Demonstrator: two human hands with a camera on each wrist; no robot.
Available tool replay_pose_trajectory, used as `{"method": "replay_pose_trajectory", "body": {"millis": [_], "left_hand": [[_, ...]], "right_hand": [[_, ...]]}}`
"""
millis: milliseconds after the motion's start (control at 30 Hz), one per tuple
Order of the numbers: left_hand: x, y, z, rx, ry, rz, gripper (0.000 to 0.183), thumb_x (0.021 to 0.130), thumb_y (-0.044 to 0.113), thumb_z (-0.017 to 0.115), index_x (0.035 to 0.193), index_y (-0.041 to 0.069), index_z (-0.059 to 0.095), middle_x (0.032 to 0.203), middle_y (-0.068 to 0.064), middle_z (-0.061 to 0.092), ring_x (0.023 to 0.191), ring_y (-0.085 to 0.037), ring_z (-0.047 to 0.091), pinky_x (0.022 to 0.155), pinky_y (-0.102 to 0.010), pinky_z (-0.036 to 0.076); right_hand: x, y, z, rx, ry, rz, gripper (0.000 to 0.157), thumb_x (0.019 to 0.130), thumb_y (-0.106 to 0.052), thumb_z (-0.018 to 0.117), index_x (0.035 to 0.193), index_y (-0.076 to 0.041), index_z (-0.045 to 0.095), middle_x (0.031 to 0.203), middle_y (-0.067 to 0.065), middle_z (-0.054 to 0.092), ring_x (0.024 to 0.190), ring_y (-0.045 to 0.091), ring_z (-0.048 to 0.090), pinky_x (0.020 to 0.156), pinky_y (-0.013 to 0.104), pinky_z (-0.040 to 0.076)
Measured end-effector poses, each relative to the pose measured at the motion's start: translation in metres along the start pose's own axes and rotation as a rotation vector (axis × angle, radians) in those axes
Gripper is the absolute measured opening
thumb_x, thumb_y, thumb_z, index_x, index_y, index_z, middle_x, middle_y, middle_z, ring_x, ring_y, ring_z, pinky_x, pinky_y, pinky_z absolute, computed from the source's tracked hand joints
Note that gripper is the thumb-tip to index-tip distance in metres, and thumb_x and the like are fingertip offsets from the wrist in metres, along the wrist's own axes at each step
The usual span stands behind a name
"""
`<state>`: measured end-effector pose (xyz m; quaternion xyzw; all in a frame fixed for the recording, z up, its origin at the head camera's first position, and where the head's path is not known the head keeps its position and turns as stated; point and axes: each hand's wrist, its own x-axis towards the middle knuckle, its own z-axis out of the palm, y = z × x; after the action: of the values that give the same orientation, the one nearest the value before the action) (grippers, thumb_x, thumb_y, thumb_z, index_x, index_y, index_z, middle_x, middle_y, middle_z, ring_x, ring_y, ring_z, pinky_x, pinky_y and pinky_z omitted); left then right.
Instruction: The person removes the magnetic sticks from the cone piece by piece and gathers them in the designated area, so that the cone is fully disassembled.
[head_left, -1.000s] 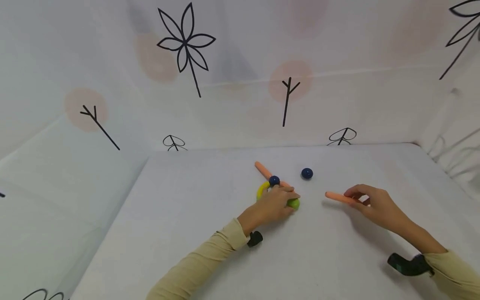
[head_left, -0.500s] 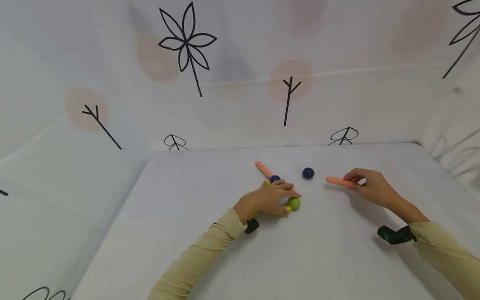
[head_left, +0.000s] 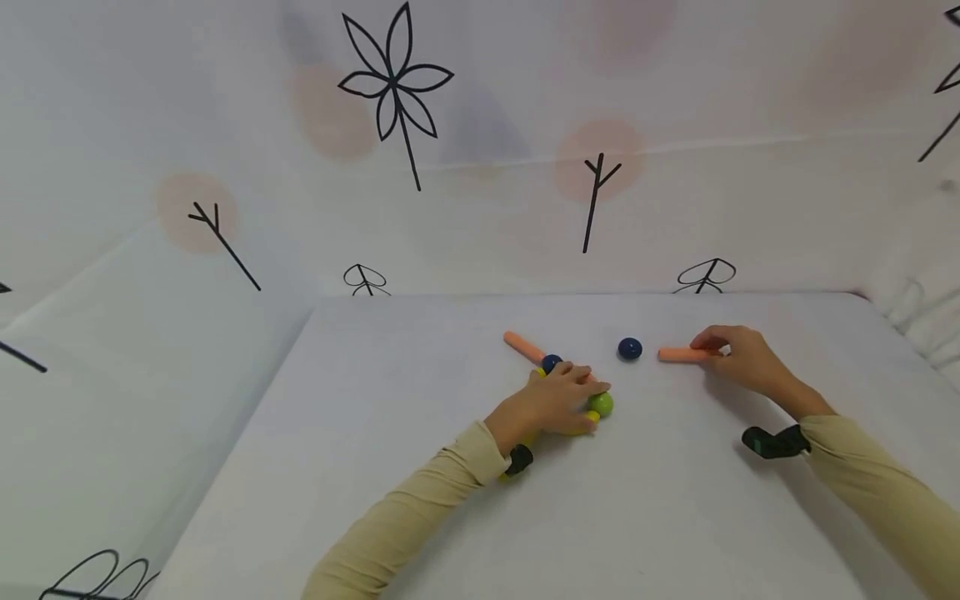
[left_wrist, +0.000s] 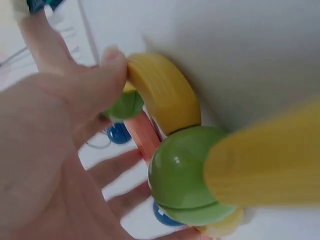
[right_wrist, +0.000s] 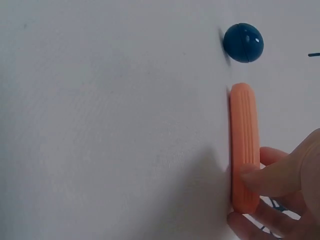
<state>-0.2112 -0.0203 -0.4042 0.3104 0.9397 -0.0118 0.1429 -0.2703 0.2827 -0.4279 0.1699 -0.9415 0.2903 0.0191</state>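
Note:
My left hand [head_left: 553, 400] holds a toy assembly of rods and balls low on the table. Its thumb presses a yellow curved rod [left_wrist: 161, 92], and the fingers spread behind, along the orange rod [head_left: 522, 345]. A green ball [left_wrist: 175, 172] joins that yellow rod to another yellow rod [left_wrist: 270, 157]. A second green ball [head_left: 602, 405] sits near the fingertips, and a blue ball [head_left: 551, 363] joins at the far side. The hand hides part of the assembly. To the right, my right hand [head_left: 742, 360] pinches a separate straight orange rod [right_wrist: 244, 135] near one end.
A loose dark blue ball [head_left: 630, 349] lies just left of the held rod's free end. Dark wrist cameras [head_left: 776, 442] hang under both sleeves. White fabric with drawn plants [head_left: 397, 83] rises behind the white table [head_left: 420, 358].
My right hand has moved farther away across the table with the orange rod, bringing it near level with the loose blue ball. The left hand stays at the assembly, its fingers shifted slightly.

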Motion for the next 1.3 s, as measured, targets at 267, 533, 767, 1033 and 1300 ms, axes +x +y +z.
{"method": "replay_pose_trajectory", "body": {"millis": [267,533,767,1033,1300], "left_hand": [[-0.004,0.005,-0.003,0.036,-0.038,0.004,0.064,0.092,0.050,0.054,0.147,0.045,0.023,0.154,0.005,0.021,0.140,-0.020,0.019,0.106,-0.051,0.027],[-0.006,-0.011,-0.010,-0.152,-0.100,0.175,0.065,0.090,0.028,0.065,0.144,0.044,0.033,0.155,0.007,0.021,0.143,-0.018,0.009,0.110,-0.047,0.022],[-0.005,-0.005,-0.013,-0.138,-0.097,0.115,0.067,0.090,0.035,0.065,0.145,0.046,0.029,0.155,0.006,0.021,0.143,-0.019,0.011,0.110,-0.040,0.026],[-0.007,0.011,-0.010,0.037,-0.031,-0.077,0.069,0.088,0.056,0.055,0.147,0.049,0.020,0.151,0.005,0.028,0.134,-0.018,0.030,0.093,-0.046,0.043],[-0.010,0.007,-0.013,0.105,-0.085,-0.108,0.085,0.077,0.067,0.060,0.146,0.051,0.013,0.148,0.007,0.031,0.124,-0.015,0.037,0.087,-0.036,0.046]], "right_hand": [[0.002,-0.002,0.004,-0.002,0.022,0.040,0.021,0.083,0.010,0.053,0.102,0.008,0.062,0.102,0.030,0.059,0.097,0.044,0.049,0.083,0.061,0.039],[-0.008,-0.015,0.002,-0.015,0.060,0.040,0.020,0.083,0.008,0.055,0.102,0.006,0.062,0.110,0.032,0.055,0.103,0.047,0.045,0.084,0.064,0.038],[-0.024,-0.047,0.002,-0.028,0.084,-0.071,0.019,0.082,0.007,0.062,0.101,0.007,0.061,0.103,0.027,0.060,0.099,0.044,0.051,0.081,0.063,0.042],[-0.038,-0.078,0.005,-0.030,0.000,-0.163,0.019,0.080,0.002,0.071,0.098,-0.002,0.066,0.114,0.022,0.060,0.100,0.038,0.054,0.076,0.054,0.048],[-0.057,-0.114,0.013,0.002,-0.132,-0.213,0.020,0.080,-0.003,0.072,0.098,-0.007,0.065,0.099,0.005,0.064,0.092,0.028,0.059,0.074,0.047,0.052]]}}
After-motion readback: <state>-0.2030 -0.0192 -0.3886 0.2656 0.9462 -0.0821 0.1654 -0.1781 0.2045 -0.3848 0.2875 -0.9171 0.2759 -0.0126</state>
